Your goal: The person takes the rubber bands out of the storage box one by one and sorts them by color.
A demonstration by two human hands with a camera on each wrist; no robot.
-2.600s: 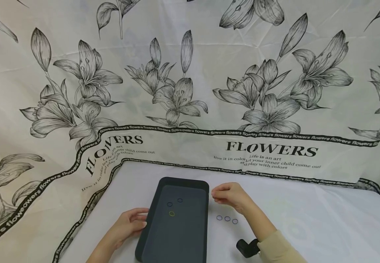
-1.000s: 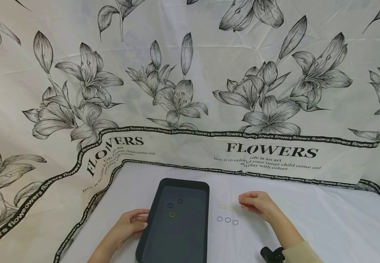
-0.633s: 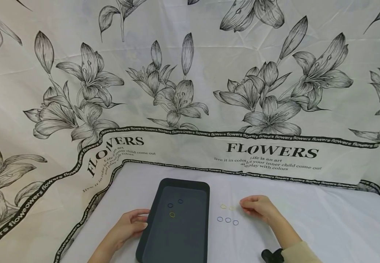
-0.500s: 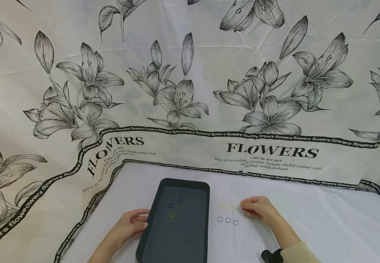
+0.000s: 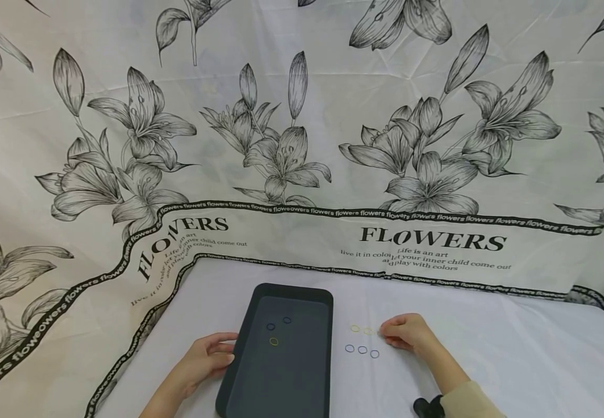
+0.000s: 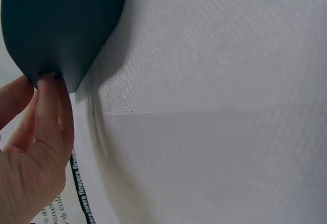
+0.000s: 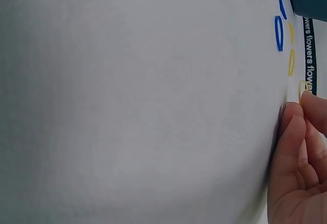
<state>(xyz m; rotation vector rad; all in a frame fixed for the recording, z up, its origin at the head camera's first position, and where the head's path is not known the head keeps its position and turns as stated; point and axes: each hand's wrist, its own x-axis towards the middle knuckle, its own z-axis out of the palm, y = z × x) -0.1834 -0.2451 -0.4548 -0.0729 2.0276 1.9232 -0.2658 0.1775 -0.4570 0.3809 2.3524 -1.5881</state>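
My left hand (image 5: 205, 360) grips the left rim of a dark tray (image 5: 294, 371); in the left wrist view its thumb and fingers pinch the tray's edge (image 6: 61, 30). Right of the tray, my right hand (image 5: 406, 332) is low over the white cloth. Its thumb and fingertips pinch a thin yellow rubber band (image 7: 302, 87), seen best in the right wrist view. Beside it lie two yellow rubber bands (image 5: 355, 328). A row of three blue rubber bands (image 5: 362, 350) lies just nearer to me.
Inside the tray are two dark blue rubber bands (image 5: 287, 320) and one yellow rubber band (image 5: 273, 341). White cloth (image 5: 532, 360) covers the table. A flower-printed curtain (image 5: 302, 145) stands behind it. A black wrist device (image 5: 428, 407) sits at my right sleeve.
My right hand has moved from the tray's right edge rightward, then slightly down and back left. Yellow bands show on the cloth where none could be made out before. The left hand stays put.
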